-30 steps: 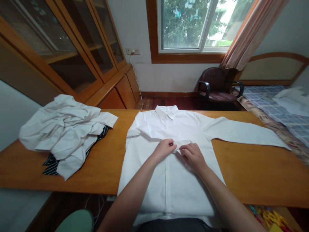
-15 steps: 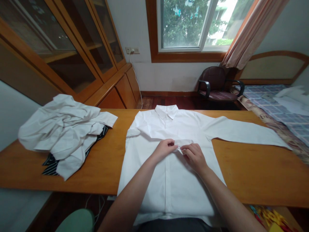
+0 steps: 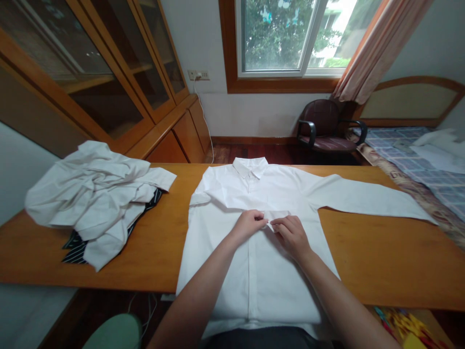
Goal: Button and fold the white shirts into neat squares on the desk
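A white long-sleeved shirt (image 3: 269,281) lies front up, with its collar (image 3: 250,167) at the far edge of the wooden table (image 3: 392,261). Its right-side sleeve (image 3: 374,196) stretches out flat, while the other sleeve is folded inward over the chest. At mid-chest, my left hand (image 3: 249,224) pinches the cuff (image 3: 278,213) of the folded sleeve. Close beside it, my right hand (image 3: 292,235) has thumb and fingers closed on the same cuff. A small gap separates my fingertips, and the detail between them is too small to make out.
On the table's left lies a heap of white clothing (image 3: 98,189) over a dark striped cloth (image 3: 77,254). Beyond stand a glass-door cabinet (image 3: 160,116), a brown armchair (image 3: 321,123) and a bed (image 3: 425,150). A green stool (image 3: 114,334) is below the near-left edge.
Hardly anything differs. Both hands keep their pinch on the cuff, with only slight finger movement, and the view has shifted a little.
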A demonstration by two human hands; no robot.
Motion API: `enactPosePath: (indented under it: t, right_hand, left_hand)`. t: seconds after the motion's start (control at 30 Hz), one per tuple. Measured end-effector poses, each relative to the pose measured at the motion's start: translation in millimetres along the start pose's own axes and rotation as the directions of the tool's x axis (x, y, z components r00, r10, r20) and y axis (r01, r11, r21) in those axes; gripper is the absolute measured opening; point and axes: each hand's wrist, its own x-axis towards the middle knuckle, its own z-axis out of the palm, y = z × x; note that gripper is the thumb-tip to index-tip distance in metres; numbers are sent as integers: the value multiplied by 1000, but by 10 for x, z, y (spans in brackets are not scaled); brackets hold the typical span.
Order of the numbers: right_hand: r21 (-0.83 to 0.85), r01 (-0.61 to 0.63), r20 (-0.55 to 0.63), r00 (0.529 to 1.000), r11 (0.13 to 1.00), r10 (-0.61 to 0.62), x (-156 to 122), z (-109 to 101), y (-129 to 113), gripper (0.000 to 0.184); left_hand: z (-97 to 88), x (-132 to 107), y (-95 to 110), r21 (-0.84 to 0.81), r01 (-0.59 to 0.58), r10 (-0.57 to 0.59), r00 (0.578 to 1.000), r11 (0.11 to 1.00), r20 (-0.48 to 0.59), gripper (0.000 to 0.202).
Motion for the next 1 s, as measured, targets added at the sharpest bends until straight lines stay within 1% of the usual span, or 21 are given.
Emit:
enactPosePath:
  t: [0.07, 0.23, 0.43, 0.53, 0.73, 0.83, 0.93, 1.0]
  right_hand:
    - [2, -1, -4, 1000, 1000, 1, 0, 4, 3, 16]
    - [-3, 4, 2, 1000, 1000, -4, 10, 0, 4, 18]
    - [7, 0, -4, 1000, 1000, 0, 13, -4, 0, 17]
    - [15, -14, -2, 1000, 1000, 14, 10, 2, 2, 18]
    - [34, -24, -24, 999, 999, 25, 9, 18, 16, 17]
    - [45, -18, -36, 999, 999, 20, 9, 31, 29, 15]
    - [53, -3, -53, 999, 999, 5, 7, 45, 38, 15]
    - [49, 13, -63, 998, 999, -10, 7, 50, 40, 16]
  left_hand:
    - [-29, -15, 5, -23, -1, 1, 1000, 1000, 30, 28]
    - [-91, -39, 1, -77, -43, 51, 994, 996, 96, 30]
    - [-109, -19, -46, -130, -28, 47, 989, 991, 138, 29]
    - [-126, -21, -66, -133, -43, 60, 990, 990, 131, 26]
    - [-139, -74, -118, -32, -129, 132, 984, 991, 123, 25]
    - [-112, -102, -138, 4, -163, 163, 983, 987, 82, 25]
    - [-91, -112, -141, 7, -168, 168, 985, 986, 43, 25]
    - [-90, -110, -132, 6, -161, 161, 986, 987, 40, 25]
